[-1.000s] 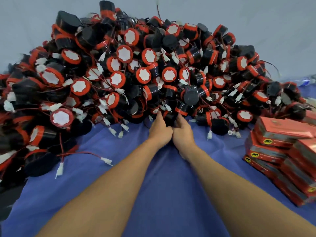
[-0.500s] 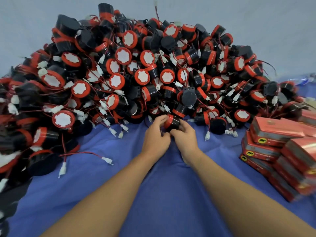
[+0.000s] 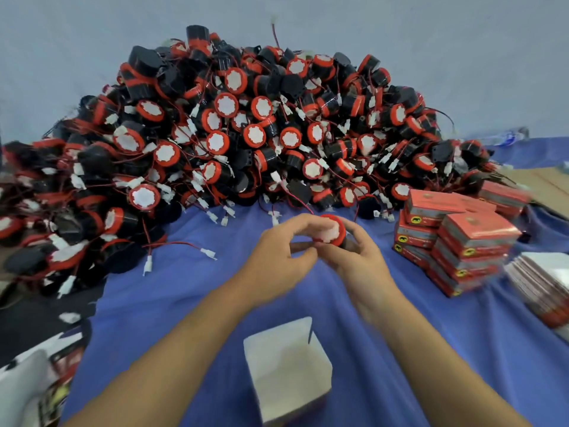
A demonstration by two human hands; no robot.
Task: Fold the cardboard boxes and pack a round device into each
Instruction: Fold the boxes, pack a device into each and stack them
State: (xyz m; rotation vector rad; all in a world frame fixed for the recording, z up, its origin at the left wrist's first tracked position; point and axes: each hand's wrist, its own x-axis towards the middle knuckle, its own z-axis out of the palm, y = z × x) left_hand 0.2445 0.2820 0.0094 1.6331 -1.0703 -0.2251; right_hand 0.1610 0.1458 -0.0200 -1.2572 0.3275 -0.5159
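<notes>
My right hand point(image 3: 361, 257) has the round device point(image 3: 331, 232). Its fingers point(image 3: 358, 238) are curled round the black body from behind, and the red-rimmed white face is turned back toward me. My left hand point(image 3: 277, 251) meets it from the other side with its fingers point(image 3: 295, 224) bent, the forefinger arched over the top of the red rim and the thumb at its lower edge. The blur there is heavy, so I say only that they appear to pinch the rim. The device is up off the blue cloth point(image 3: 184, 303), between my two sets of fingertips.

A thin red wire point(image 3: 303, 204) runs from just above my left fingertips up toward the pile of devices point(image 3: 246, 134). The pile rises just beyond my fingertips and spreads far to their left, a tangle of black bodies, red rims and white plugs.

Nearer to me than my fingers, down between my forearms, the open box point(image 3: 286, 365) stands upright on the cloth. It is white inside, mouth up, with one flap raised at its far right corner, and neither hand touches it. To the right of my right fingers, near but apart, sit stacked red boxes point(image 3: 462, 238), closed, with yellow oval marks on their sides. Farther right lies a blurred stack of flat cartons point(image 3: 542, 282).
</notes>
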